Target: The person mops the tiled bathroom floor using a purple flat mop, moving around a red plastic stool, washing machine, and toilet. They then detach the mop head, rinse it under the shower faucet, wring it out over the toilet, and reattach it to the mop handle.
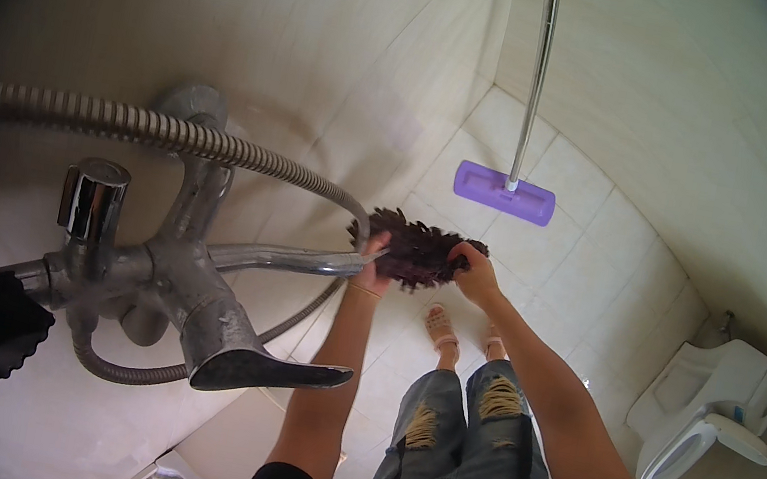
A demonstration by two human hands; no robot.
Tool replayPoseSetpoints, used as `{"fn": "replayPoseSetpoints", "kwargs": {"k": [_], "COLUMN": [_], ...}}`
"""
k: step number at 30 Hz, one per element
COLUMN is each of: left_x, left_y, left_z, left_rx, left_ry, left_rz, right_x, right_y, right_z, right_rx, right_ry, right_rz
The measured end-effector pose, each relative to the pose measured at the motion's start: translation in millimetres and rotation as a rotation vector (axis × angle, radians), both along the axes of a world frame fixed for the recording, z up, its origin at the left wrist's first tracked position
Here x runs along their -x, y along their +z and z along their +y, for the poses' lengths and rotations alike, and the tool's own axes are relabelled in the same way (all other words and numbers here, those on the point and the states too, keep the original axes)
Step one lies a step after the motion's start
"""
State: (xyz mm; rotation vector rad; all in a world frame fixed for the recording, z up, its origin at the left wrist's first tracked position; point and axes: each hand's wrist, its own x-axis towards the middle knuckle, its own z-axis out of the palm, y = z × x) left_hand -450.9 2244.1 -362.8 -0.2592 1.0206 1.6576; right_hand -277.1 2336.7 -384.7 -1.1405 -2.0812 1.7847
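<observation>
A dark maroon shaggy cloth (417, 248) is bunched around the end of the long chrome spout (284, 258) of a wall-mounted tap. The left hand (369, 263) has its grip closed on the cloth's left edge, right where the spout tip disappears into it; the right hand (472, 270) has its grip pinched on the cloth's right edge. The spout runs back left to the mixer body (179, 281), whose flat lever (265, 372) juts toward the viewer. A ribbed metal shower hose (149, 127) arcs above and loops down behind the cloth. The tiled wall (334, 49) lies close behind the tap. Below the hands the tiled floor (587, 233) opens out, and a purple flat mop (504, 192) stands on it near the corner. A white toilet (706, 405) with its seat raised stands well apart to the right; its bowl's inside cannot be made out.
</observation>
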Motion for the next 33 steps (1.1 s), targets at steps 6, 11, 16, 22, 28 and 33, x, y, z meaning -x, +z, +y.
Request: {"fn": "replayPoseSetpoints", "kwargs": {"k": [6,11,16,22,28,33], "left_x": [-49.1,-57.6,-39.9,-50.0,-52.5,-21.6], "left_y": [17.0,47.5,74.9,137.8,156.5,157.8], "left_z": [4.5,33.4,17.9,0.0,-17.8,-42.1], "left_rx": [0.155,0.265,0.342,0.17,0.174,0.233], "left_ry": [0.167,0.197,0.4,0.575,0.453,0.545], "left_rz": [0.174,0.71,0.86,0.716,0.697,0.816], "right_x": [21.1,27.6,56.3,98.8,156.7,195.2], "right_y": [13.5,18.6,31.6,43.3,-19.6,21.3], "right_z": [-21.7,-22.4,-24.7,-20.8,-6.6,-45.8], "right_rx": [1.012,1.549,1.532,1.589,1.478,0.607], "right_ry": [-0.39,-0.442,-0.541,-0.544,-0.502,-0.572], "right_rz": [-0.14,0.39,0.295,0.687,0.526,-0.239]}}
